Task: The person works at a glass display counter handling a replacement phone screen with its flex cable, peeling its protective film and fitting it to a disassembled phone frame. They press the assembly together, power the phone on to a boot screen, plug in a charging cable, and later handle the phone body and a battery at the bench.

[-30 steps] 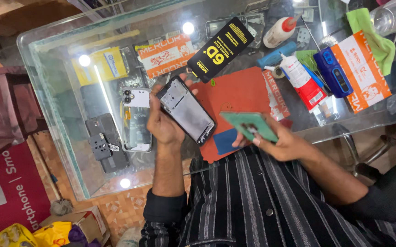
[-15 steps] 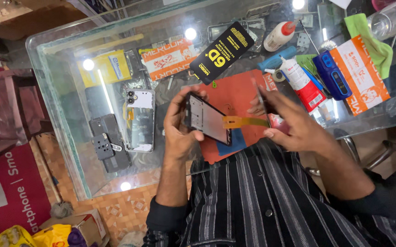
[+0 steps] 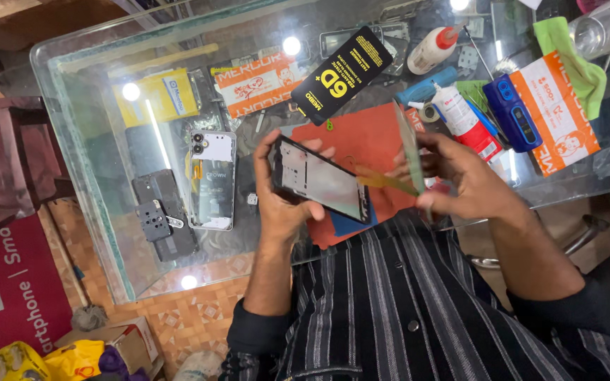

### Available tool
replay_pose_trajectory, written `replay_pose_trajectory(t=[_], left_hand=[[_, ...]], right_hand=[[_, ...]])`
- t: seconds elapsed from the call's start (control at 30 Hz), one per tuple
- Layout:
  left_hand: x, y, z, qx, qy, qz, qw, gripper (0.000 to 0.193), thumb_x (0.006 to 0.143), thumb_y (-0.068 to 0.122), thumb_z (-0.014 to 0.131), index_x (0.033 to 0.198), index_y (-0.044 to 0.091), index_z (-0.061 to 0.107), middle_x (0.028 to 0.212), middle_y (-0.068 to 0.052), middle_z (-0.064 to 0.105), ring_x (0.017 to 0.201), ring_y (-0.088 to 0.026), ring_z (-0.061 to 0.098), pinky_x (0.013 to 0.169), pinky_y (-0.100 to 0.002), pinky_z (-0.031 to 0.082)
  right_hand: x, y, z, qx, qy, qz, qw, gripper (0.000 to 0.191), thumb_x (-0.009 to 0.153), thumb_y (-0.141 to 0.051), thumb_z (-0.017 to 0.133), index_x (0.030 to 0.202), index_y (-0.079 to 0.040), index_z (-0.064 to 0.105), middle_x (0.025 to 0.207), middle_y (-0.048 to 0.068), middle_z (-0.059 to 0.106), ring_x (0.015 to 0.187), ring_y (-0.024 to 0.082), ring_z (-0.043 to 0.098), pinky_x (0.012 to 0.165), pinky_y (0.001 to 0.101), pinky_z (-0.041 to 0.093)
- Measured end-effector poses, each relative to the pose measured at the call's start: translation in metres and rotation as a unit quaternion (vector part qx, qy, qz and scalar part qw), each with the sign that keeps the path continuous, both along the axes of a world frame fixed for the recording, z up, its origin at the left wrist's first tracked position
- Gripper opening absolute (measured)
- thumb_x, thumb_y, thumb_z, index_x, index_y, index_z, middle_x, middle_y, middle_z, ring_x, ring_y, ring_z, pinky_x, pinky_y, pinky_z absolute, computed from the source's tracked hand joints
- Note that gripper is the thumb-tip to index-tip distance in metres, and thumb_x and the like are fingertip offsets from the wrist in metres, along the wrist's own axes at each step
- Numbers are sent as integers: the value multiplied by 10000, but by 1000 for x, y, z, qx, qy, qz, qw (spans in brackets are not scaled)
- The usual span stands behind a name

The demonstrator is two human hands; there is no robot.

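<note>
My left hand [image 3: 282, 204] grips a black phone frame [image 3: 319, 179] with its inner side facing up, held above a red work mat [image 3: 361, 137] on the glass counter. My right hand [image 3: 460, 180] holds a thin greenish display panel [image 3: 411, 144] on edge, swung away from the frame. An orange flex ribbon [image 3: 386, 182] runs between the frame and the panel.
A silver phone back [image 3: 212, 180] and a dark phone part [image 3: 164, 215] lie left on the glass counter [image 3: 86, 190]. A black flat package [image 3: 340, 76], glue bottles [image 3: 460, 120], a blue device [image 3: 513, 113], orange boxes [image 3: 555, 120] and a green cloth [image 3: 573, 49] crowd the far side.
My right hand has lifted the display panel off the frame and swung it up on edge to the right, baring the frame's inside and the ribbon. The left hand dropped slightly.
</note>
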State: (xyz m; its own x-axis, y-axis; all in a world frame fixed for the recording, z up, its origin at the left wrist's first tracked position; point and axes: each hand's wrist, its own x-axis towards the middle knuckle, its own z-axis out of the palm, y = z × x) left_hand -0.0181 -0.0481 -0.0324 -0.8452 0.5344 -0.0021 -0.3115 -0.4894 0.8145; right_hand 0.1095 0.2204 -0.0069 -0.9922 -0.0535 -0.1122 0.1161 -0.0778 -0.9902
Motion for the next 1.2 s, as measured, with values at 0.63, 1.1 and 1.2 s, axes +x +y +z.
replay_pose_trajectory(t=[0.63,1.1,1.2], left_hand=[[-6,-2,14,-22,-36,65,997,1242,606,375,1030,1563,98,290,1336,-228,616,1194,-389,691,1061,-549,599],[-4,1,15,-60,6,-18,998,1047,760,215,937,1597,72,325,1314,-184,649,1143,-284,709,1032,-429,597],[-10,3,19,-45,4,-55,997,979,784,226,893,1586,7,375,1266,-177,658,1082,-271,721,1000,-408,600]], right_hand=[[-20,-40,14,-396,-78,-60,913,809,974,-123,518,1662,-108,92,1526,376,409,1238,645,540,913,671,562],[-21,-43,4,-302,1,-110,947,675,972,-121,499,1594,-2,264,1447,350,530,1167,561,646,917,649,602],[-24,-45,4,-182,65,-134,972,690,1074,-392,471,1588,-11,211,1480,319,518,1200,456,656,939,543,595]])
